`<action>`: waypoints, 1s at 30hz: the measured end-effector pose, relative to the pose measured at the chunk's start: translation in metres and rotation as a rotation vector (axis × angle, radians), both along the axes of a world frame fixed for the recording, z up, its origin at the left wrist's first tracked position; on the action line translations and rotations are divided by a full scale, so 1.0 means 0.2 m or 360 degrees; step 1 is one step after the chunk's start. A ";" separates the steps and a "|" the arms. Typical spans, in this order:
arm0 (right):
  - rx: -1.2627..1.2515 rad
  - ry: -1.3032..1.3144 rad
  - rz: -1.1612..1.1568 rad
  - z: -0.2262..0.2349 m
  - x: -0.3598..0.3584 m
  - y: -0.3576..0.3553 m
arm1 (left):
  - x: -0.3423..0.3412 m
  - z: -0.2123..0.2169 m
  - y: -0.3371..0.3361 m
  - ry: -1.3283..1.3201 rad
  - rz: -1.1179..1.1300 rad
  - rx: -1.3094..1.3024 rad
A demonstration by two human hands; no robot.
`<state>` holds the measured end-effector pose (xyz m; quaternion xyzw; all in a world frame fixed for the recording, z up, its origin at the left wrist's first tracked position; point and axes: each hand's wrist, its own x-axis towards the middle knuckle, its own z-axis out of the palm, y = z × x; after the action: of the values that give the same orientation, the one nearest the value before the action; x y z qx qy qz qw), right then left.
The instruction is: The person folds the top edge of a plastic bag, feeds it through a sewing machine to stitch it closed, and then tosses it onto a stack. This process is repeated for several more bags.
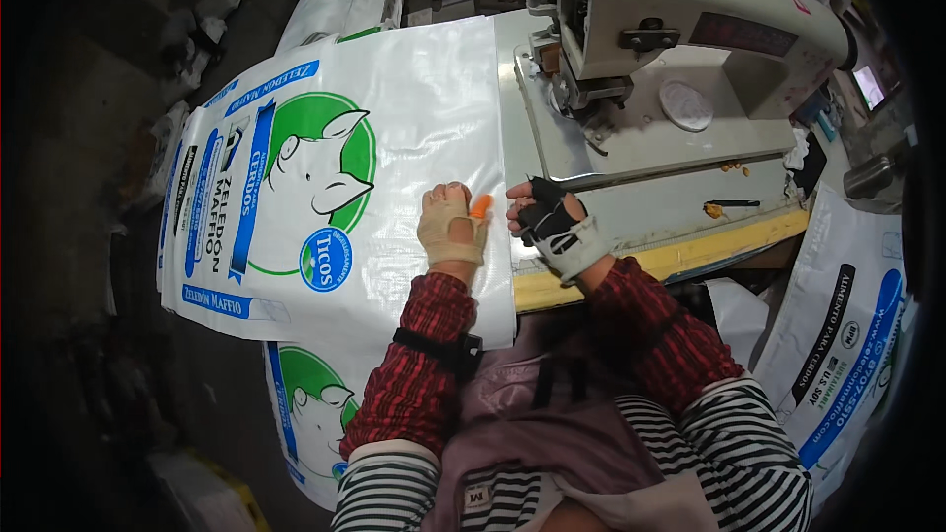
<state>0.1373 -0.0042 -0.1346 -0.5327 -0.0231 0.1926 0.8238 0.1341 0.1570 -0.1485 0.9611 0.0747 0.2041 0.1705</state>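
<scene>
The person sits at the bench [631, 266] with a white woven sack [394, 128] spread flat over its left part, a green circle with a pig's head and blue bands printed on it. The left hand [451, 227], in a tan wrap with an orange cover on one fingertip, lies palm down on the sack near its right edge, fingers loose and gripping nothing. The right hand [548, 219], in a dark fingerless glove, pinches that same edge just beside the left. Behind them stands a cream sewing machine [690, 30]. More printed sacks [847, 335] hang off the bench at the right.
</scene>
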 end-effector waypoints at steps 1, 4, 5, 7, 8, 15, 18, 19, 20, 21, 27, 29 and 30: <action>0.0010 -0.0005 0.0004 -0.02 -0.01 0.01 | 0.00 -0.02 0.03 0.0100 -0.0017 0.0051; -0.0396 -0.0270 -0.0068 -0.09 -0.03 0.02 | 0.02 -0.05 0.12 -0.0150 0.0072 -0.0389; -0.0394 -0.0277 -0.0071 -0.12 -0.01 0.04 | 0.03 -0.05 0.13 -0.0251 0.0137 -0.0702; -0.0344 -0.0195 -0.0241 -0.14 0.03 0.07 | 0.01 -0.01 0.11 -0.0197 0.0102 -0.0744; -0.0463 -0.0155 -0.0275 -0.14 0.04 0.09 | 0.01 0.00 0.11 -0.0178 0.0068 -0.0844; -0.1628 -0.1074 0.0049 -0.25 0.20 0.25 | 0.03 0.02 0.14 -0.0209 0.0024 -0.0555; -0.1152 -0.0815 0.0100 -0.18 0.05 0.20 | 0.09 0.08 0.51 -0.0396 0.0481 -0.0479; -0.0655 -0.0620 0.0120 -0.27 -0.02 0.20 | 0.06 0.12 0.75 -0.0481 0.0493 -0.0918; -0.0636 -0.0720 0.0184 -0.23 -0.15 0.26 | -0.04 0.16 1.01 -0.0597 0.0543 -0.1322; -0.0783 -0.0709 0.0067 -0.28 -0.19 0.05 | -0.02 0.39 0.67 -0.0395 0.0325 -0.1407; -0.1435 -0.0572 0.0461 0.11 -0.39 -0.09 | -0.64 0.75 0.48 -0.0185 0.0193 -0.0634; -0.1759 -0.1088 0.0513 0.07 -0.26 -0.04 | -0.78 0.79 0.43 -0.0409 -0.0029 -0.0052; -0.1914 -0.1357 0.0533 0.06 -0.20 -0.01 | -0.84 0.84 0.50 -0.0487 -0.0059 0.0008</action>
<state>0.0972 -0.0072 -0.1227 -0.9081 -0.3115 0.0719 0.2706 -0.0330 0.2576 0.0200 0.9204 0.0295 0.3452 0.1811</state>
